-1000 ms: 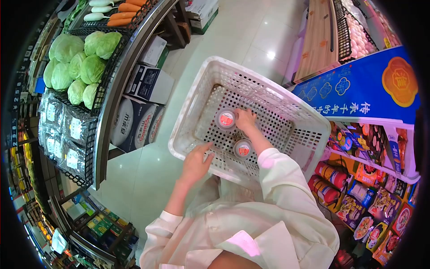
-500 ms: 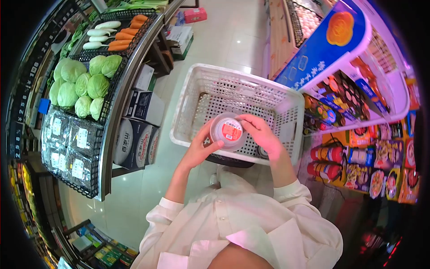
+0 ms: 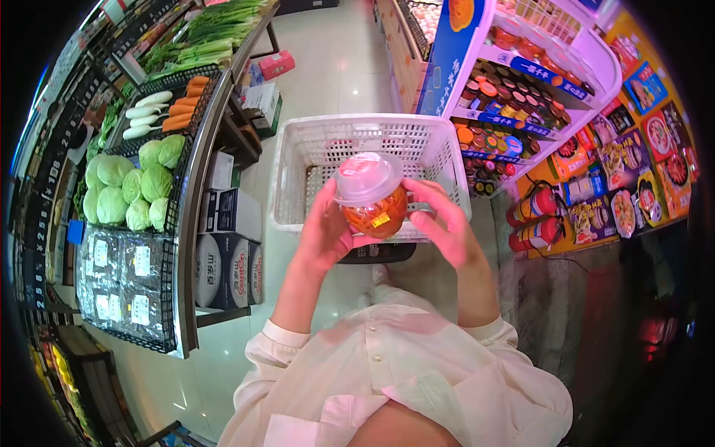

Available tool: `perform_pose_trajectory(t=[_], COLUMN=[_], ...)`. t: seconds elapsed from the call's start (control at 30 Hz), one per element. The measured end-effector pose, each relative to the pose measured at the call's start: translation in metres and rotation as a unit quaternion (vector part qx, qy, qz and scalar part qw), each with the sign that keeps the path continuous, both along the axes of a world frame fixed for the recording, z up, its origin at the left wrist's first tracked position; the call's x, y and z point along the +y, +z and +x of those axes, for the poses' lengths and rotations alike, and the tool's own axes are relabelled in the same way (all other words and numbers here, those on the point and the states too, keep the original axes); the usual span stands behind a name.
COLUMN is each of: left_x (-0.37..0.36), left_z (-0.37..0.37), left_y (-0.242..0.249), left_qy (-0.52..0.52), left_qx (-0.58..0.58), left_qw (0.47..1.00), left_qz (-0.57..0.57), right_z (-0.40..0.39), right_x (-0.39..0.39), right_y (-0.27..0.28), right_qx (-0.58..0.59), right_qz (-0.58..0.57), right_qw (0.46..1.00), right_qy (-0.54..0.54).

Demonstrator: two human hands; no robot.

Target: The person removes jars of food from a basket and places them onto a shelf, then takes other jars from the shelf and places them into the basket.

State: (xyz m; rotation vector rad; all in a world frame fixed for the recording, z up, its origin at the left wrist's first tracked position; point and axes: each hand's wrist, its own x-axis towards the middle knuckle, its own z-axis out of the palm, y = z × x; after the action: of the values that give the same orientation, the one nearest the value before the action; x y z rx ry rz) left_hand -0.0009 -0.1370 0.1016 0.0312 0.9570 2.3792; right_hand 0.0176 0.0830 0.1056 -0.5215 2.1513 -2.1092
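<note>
A clear plastic jar (image 3: 372,195) with a translucent lid, a red round label on top and orange-red food inside is tilted so that its side shows. My left hand (image 3: 325,227) holds it from the left and below, fingers wrapped round its side. On the right, my right hand (image 3: 441,217) has its fingers curved against the jar's side, near the lid and a small yellow sticker. Beyond and beneath both hands is a white perforated plastic basket (image 3: 287,160).
Cabbages (image 3: 113,170), white radishes, carrots and bagged goods fill the left stand (image 3: 190,246), with boxes (image 3: 227,272) below. Jars line the pink-lit shelf (image 3: 514,56) at the right. Two red fire extinguishers (image 3: 538,232) stand beside it. Tiled floor (image 3: 350,45) lies ahead.
The jar has been raised and tilted, so its side and contents now show. Both hands have shifted with it. The view has turned, bringing more of the right shelf into sight.
</note>
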Motion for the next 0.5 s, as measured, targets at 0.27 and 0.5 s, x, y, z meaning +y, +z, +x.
perform_pose_trajectory(t=[0.27,0.5], left_x=[0.019,0.077], left_z=[0.018,0.041], left_y=[0.032,0.068], left_qy=[0.020,0.088], left_qx=[0.041,0.109], left_qw=[0.998,0.979], left_qz=[-0.048,-0.146], right_z=[0.026,0.023], right_x=[-0.019,0.012], right_y=[0.008,0.008], right_qx=[0.102,0.056], right_qz=[0.016,-0.163], right_qw=[0.987,0.973], right_qy=[-0.124,-0.153])
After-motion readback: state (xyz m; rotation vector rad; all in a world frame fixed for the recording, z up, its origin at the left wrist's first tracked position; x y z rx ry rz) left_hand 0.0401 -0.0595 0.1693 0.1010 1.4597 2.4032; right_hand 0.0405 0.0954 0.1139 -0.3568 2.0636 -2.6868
